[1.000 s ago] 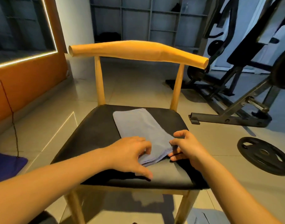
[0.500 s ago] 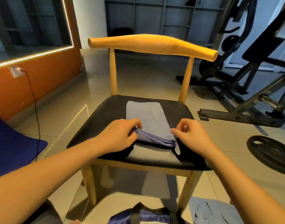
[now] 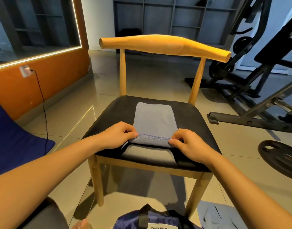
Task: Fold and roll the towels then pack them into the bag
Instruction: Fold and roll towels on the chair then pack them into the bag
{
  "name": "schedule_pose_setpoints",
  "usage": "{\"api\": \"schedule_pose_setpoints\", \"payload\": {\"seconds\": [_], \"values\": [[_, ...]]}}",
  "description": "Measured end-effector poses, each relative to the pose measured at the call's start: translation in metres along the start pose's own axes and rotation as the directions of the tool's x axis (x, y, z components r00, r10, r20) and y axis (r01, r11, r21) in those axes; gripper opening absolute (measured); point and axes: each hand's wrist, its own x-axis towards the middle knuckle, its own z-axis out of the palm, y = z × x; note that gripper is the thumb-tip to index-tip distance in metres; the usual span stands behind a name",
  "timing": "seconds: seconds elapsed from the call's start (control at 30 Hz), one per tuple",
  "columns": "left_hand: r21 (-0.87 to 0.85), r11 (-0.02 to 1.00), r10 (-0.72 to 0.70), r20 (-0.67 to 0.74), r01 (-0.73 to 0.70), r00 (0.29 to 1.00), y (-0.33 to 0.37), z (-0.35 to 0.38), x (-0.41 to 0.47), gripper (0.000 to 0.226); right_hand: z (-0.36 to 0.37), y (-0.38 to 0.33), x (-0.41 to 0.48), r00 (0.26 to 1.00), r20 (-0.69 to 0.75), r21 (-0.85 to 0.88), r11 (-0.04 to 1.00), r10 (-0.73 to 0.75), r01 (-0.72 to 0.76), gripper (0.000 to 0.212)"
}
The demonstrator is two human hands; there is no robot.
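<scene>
Grey-blue towel (image 3: pixel 154 119) lies folded in a long strip at centre frame, on the black seat of the wooden chair (image 3: pixel 200 126), running from the near edge toward the backrest. My left hand (image 3: pixel 118 136) pinches the near-left corner, fingers curled. My right hand (image 3: pixel 190 144) pinches the near-right corner the same way. The hands are apart, with the towel's stitched near edge turned up between them. The far end lies flat. Dark blue bag (image 3: pixel 158 219) sits on the floor at bottom centre; a crumpled grey cloth (image 3: pixel 221 215) lies just right of it. Weight plate (image 3: pixel 281 156) lies on the tiles at right.
</scene>
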Motion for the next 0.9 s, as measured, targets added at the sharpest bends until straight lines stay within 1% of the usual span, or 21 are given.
{"api": "schedule_pose_setpoints", "payload": {"seconds": [0.13, 0.2, 0.27, 0.3, 0.33, 0.37, 0.4, 0.43, 0.47, 0.5, 0.53, 0.6, 0.63, 0.7, 0.8, 0.83, 0.9], "values": [[0.016, 0.994, -0.105, 0.004, 0.105, 0.994, 0.004, 0.001, 0.005, 0.039, 0.011, 0.002, 0.008, 0.992, -0.03, 0.016, 0.992, 0.123, -0.122, 0.043], [0.041, 0.989, -0.141, -0.018, 0.141, 0.99, 0.006, 0.003, 0.009, 0.038, 0.015, 0.004, 0.013, 0.984, -0.051, -0.02, 0.984, 0.173, -0.174, 0.043], [0.049, 0.989, -0.135, -0.089, 0.139, 0.987, 0.005, 0.006, 0.011, 0.029, 0.016, 0.005, 0.014, 0.977, -0.133, -0.092, 0.98, 0.164, -0.177, 0.036], [0.055, 0.993, -0.09, -0.151, 0.1, 0.984, 0.005, 0.008, 0.009, 0.02, 0.016, 0.006, 0.013, 0.974, -0.194, -0.135, 0.98, 0.117, -0.145, 0.029], [0.095, 0.995, -0.004, -0.222, 0.026, 0.975, 0.006, 0.009, 0.006, 0.012, 0.016, 0.006, 0.011, 0.968, -0.249, -0.199, 0.977, 0.028, -0.08, 0.023], [0.172, 0.984, 0.101, -0.271, -0.055, 0.957, 0.007, 0.01, 0.003, 0.008, 0.016, 0.007, 0.01, 0.956, -0.278, -0.289, 0.957, -0.095, 0.011, 0.016], [0.254, 0.958, 0.204, -0.278, -0.132, 0.939, 0.006, 0.011, 0.0, 0.003, 0.018, 0.009, 0.008, 0.939, -0.27, -0.39, 0.916, -0.212, 0.095, 0.008], [0.319, 0.926, 0.289, -0.259, -0.201, 0.922, 0.005, 0.012, -0.003, 0.004, 0.02, 0.012, 0.007, 0.922, -0.244, -0.479, 0.864, -0.301, 0.155, 0.003], [0.367, 0.896, 0.346, -0.223, -0.25, 0.911, 0.001, 0.012, -0.006, 0.011, 0.021, 0.013, 0.005, 0.908, -0.216, -0.542, 0.818, -0.358, 0.194, 0.002], [0.398, 0.869, 0.391, -0.191, -0.293, 0.9, -0.004, 0.013, -0.007, 0.016, 0.022, 0.016, 0.003, 0.895, -0.195, -0.578, 0.784, -0.402, 0.226, 0.003], [0.422, 0.845, 0.43, -0.17, -0.329, 0.887, -0.009, 0.013, -0.009, 0.019, 0.021, 0.019, 0.001, 0.887, -0.179, -0.588, 0.769, -0.427, 0.251, 0.009], [0.465, 0.796, 0.492, -0.122, -0.388, 0.862, -0.019, 0.013, -0.012, 0.024, 0.02, 0.023, -0.004, 0.899, -0.149, -0.552, 0.789, -0.412, 0.27, 0.026], [0.482, 0.78, 0.501, -0.101, -0.398, 0.86, -0.023, 0.015, -0.013, 0.027, 0.019, 0.023, -0.006, 0.908, -0.138, -0.536, 0.801, -0.396, 0.267, 0.031], [0.478, 0.797, 0.469, -0.106, -0.368, 0.877, -0.027, 0.017, -0.013, 0.032, 0.018, 0.021, -0.007, 0.924, -0.124, -0.52, 0.817, -0.361, 0.249, 0.033], [0.371, 0.89, 0.354, -0.198, -0.264, 0.914, -0.025, 0.019, -0.008, 0.026, 0.016, 0.014, -0.001, 0.945, -0.116, -0.505, 0.837, -0.306, 0.209, 0.03], [0.335, 0.913, 0.311, -0.207, -0.231, 0.928, -0.024, 0.019, -0.005, 0.024, 0.013, 0.011, 0.001, 0.956, -0.105, -0.484, 0.854, -0.273, 0.191, 0.029], [0.276, 0.945, 0.231, -0.182, -0.176, 0.956, -0.022, 0.018, 0.0, 0.02, 0.008, 0.009, 0.006, 0.982, -0.059, -0.384, 0.912, -0.179, 0.143, 0.031]]}}
